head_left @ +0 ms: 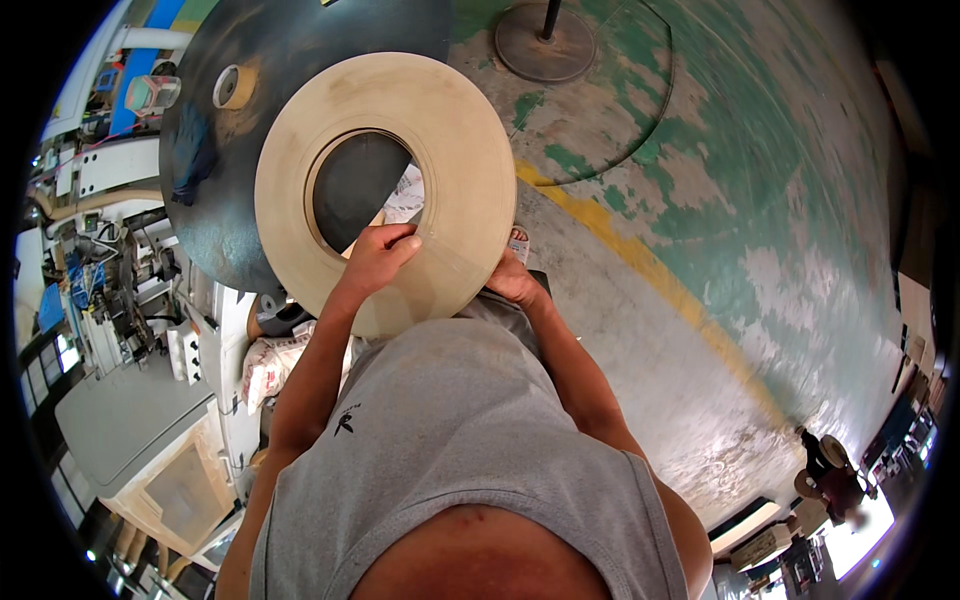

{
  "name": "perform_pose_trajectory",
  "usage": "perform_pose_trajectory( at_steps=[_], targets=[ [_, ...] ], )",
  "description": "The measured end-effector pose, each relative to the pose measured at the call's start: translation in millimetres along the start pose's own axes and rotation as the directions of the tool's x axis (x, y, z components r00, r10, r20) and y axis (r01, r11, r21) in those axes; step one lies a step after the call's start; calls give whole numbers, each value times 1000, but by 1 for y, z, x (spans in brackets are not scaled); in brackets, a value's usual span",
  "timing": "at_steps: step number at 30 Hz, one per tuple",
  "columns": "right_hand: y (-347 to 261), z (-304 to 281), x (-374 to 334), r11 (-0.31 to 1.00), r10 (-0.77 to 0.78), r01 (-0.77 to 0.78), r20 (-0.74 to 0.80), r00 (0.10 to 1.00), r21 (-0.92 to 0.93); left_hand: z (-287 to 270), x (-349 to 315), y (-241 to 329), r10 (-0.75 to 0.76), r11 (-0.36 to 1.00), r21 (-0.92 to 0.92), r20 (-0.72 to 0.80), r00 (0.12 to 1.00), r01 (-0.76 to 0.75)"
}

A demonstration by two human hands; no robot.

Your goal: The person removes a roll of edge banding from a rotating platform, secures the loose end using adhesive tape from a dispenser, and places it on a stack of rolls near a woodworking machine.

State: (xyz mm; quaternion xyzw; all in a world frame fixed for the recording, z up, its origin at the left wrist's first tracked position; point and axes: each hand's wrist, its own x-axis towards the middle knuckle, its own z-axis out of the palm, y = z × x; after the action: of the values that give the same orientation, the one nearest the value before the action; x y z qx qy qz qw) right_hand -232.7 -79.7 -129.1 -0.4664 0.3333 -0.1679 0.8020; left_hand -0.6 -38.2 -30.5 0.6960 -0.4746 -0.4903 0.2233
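A large flat coil of beige banding tape lies in front of me, partly over a round dark disc table and partly toward my body. My left hand is closed at the near inner edge of the coil, its fingers curled into the central hole and its thumb on top. At the coil's near right outer edge, my right hand grips the rim, its fingertips partly hidden beneath it. Through the hole show the dark disc and something white with printing.
A small tape roll and a dark blue glove lie on the disc. Machinery stands at the left, with a printed white sack nearby. A round stand base sits on the green floor; another person is far right.
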Motion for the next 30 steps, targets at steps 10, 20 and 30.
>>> perform_pose_trajectory(
  at_steps=[10,20,30],
  targets=[
    [25,-21,-31,969,197,-207,81,977,136,4,3,10,-12,1000,22,-78,997,14],
    [-41,-9,-74,984,136,-117,-141,981,135,14,13,-3,-8,996,-88,-178,984,-8],
    [-115,26,-73,965,247,-261,-239,939,-31,39,-27,45,667,659,484,-24,744,-575]
  ],
)
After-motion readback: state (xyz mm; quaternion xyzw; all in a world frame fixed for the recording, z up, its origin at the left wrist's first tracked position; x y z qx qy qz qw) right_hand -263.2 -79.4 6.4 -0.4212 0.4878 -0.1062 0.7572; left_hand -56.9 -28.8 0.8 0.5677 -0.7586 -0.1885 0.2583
